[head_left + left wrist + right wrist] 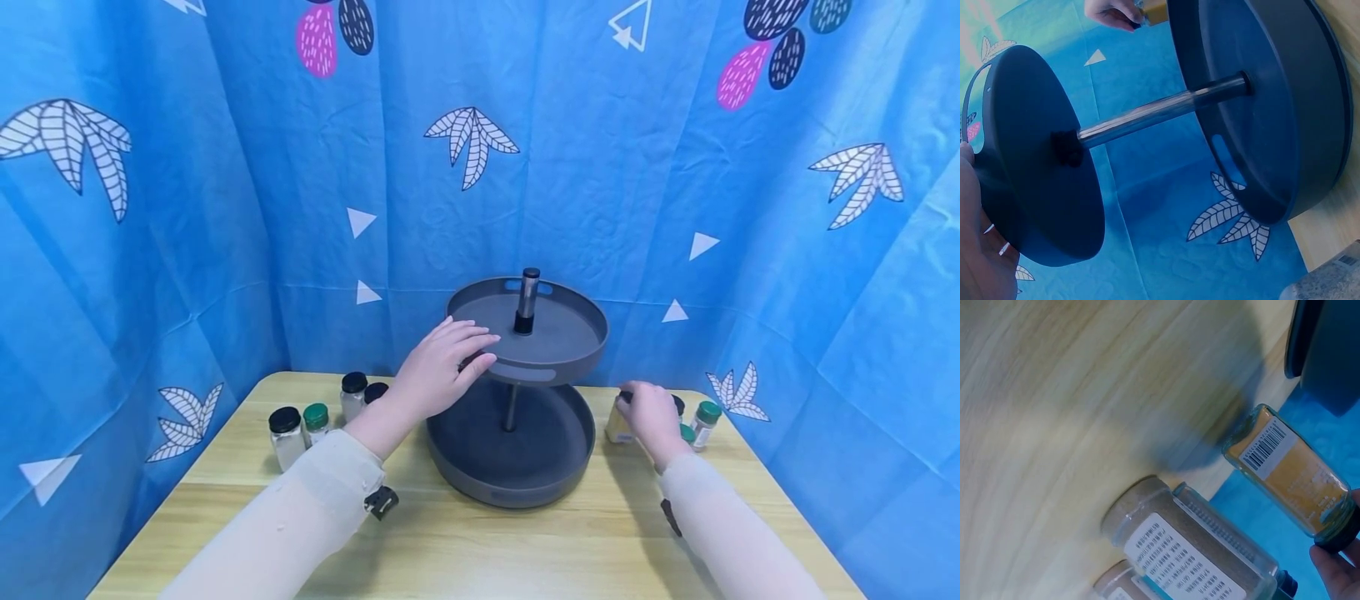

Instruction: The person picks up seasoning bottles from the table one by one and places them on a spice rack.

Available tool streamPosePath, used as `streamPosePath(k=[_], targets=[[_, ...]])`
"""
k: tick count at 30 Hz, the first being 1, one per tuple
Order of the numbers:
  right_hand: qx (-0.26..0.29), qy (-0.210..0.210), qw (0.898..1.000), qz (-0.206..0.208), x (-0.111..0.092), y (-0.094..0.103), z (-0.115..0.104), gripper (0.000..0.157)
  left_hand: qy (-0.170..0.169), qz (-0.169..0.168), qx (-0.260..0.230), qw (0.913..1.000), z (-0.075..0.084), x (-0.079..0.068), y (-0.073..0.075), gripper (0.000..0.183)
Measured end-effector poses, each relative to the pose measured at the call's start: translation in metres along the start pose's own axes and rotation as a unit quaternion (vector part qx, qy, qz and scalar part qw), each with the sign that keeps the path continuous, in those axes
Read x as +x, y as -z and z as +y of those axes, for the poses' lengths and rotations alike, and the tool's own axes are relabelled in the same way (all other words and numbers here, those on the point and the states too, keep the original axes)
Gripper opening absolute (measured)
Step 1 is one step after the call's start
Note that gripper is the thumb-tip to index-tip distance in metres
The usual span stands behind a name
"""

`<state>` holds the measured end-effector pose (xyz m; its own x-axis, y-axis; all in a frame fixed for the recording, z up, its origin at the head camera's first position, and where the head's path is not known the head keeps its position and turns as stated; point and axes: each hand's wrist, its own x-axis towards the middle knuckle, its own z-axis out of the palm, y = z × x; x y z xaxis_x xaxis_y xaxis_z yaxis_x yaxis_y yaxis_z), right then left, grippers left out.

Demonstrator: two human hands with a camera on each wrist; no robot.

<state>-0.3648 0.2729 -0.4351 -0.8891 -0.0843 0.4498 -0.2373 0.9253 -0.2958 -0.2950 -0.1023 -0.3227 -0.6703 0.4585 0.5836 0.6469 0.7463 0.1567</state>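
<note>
Right fingers (1332,572) pinch barcoded jar (1288,472) (print (1310,485) illegible); left fingers (471,331) hold upper tray (558,325).

The right hand (1338,569) is cropped by its wrist view's edge; one black-lidded jar (376,391) is partly hidden by the left hand (431,367); lettering on the orange-filled jar (1291,475) is blurred.

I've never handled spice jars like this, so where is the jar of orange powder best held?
Probably by its black cap, from above, as the right hand does: the cap is uppermost, and other jars crowd the right of the glass body.
</note>
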Motion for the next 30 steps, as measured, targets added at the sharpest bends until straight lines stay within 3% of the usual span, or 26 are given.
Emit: streamPosePath(k=[12,22,30], targets=[[0.027,-0.013,1.0,0.0,0.001,0.019,-0.005,0.028,0.004,-0.005,0.005,1.0,0.003,0.0,0.002,0.041],[0.015,0.007,0.999,0.041,0.004,0.036,-0.014,0.029,-0.001,0.005,0.004,1.0,-0.001,0.0,-0.002,0.043],[0.02,0.005,0.999,0.043,0.005,0.055,-0.029,0.029,0.0,0.002,0.005,1.0,0.0,0.0,-0.001,0.042]])
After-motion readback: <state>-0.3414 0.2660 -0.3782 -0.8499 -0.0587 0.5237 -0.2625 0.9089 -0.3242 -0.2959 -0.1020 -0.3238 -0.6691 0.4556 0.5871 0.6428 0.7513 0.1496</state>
